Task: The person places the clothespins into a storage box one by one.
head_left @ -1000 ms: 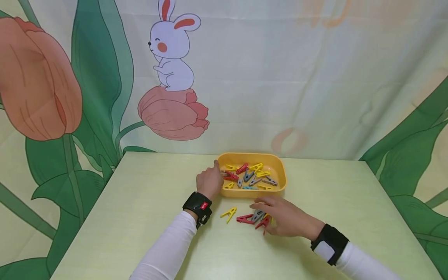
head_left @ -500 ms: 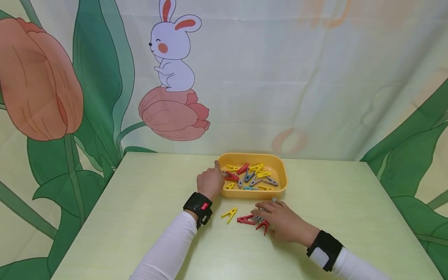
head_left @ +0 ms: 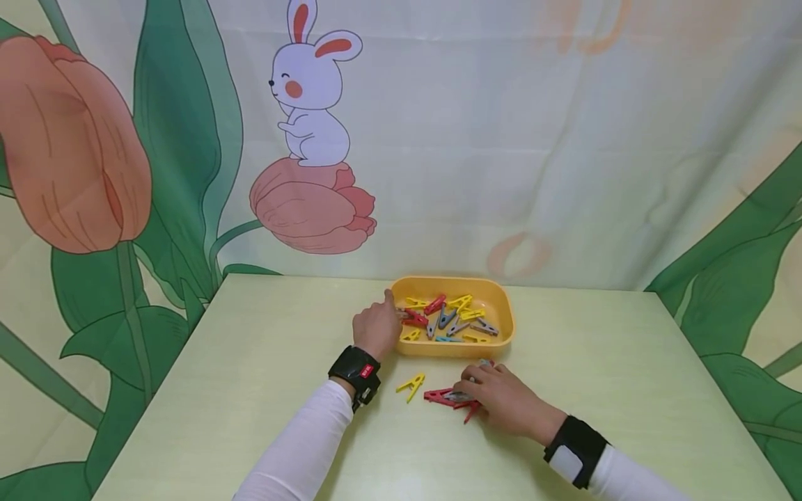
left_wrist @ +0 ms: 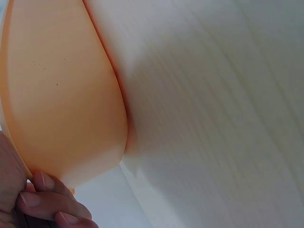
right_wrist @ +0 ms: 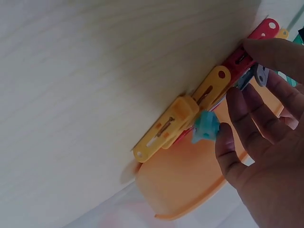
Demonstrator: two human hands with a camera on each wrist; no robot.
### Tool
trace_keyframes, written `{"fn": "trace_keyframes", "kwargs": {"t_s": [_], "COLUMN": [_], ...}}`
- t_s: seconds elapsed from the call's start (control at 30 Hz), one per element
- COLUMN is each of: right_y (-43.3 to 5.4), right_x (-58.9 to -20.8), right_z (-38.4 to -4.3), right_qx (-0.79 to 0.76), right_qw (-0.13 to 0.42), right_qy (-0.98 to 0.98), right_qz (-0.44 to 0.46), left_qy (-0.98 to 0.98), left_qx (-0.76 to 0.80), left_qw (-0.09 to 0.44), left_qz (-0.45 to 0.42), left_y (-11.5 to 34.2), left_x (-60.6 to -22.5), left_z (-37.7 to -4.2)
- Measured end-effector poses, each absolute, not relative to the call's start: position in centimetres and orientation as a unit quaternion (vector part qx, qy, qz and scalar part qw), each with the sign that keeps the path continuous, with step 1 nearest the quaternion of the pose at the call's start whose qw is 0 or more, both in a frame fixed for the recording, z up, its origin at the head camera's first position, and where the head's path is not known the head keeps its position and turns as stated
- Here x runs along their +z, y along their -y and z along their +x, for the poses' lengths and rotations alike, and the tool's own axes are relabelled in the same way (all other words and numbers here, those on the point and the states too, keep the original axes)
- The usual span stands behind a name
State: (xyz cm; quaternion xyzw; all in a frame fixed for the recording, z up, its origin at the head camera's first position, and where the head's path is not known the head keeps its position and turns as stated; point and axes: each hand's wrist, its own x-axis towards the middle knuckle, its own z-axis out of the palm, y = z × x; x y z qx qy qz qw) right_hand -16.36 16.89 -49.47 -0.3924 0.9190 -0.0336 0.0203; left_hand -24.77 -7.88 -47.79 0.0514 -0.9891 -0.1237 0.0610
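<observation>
My left hand [head_left: 376,328] grips the left end of a yellow-orange plastic tray [head_left: 451,351]. In the left wrist view its curled fingers [left_wrist: 50,202] pinch the tray's rim. In front of the tray, my right hand [head_left: 509,396] has thumb and fingers around a small heap of clothespins. The right wrist view shows the thumb on a red clothespin [right_wrist: 240,57], fingertips by a grey clothespin [right_wrist: 261,75] and a turquoise clothespin [right_wrist: 205,126]. Yellow clothespins [right_wrist: 166,128] lie alongside. Part of the heap is hidden under the palm.
Inside the tray lie several clothespins [head_left: 446,316] in red, yellow, grey and blue. A single yellow clothespin [head_left: 411,385] lies on the pale table [head_left: 282,348], left of the heap. Behind the table hangs a printed curtain [head_left: 451,139].
My right hand has drawn slightly down and its fingers have closed in around the heap, bunching the clothespins. The left hand stays on the tray.
</observation>
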Motion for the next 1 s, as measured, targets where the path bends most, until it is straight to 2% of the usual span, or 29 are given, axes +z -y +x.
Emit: {"fn": "trace_keyframes", "kwargs": {"t_s": [0.63, 1.0], "right_y": [-16.52, -16.25], "right_x": [-49.62, -49.65], "right_z": [-16.06, -16.16], "right_qx": [-0.026, -0.024], "right_qw": [0.013, 0.036], "right_qy": [-0.904, -0.910], "right_qz": [-0.426, -0.413], "left_qy": [0.989, 0.989], "left_qx": [-0.125, -0.125], "left_qw": [0.055, 0.062], "left_qz": [0.057, 0.052], "left_y": [7.78, 7.78], "left_x": [-47.59, -47.84], "left_z": [-24.66, -24.90]}}
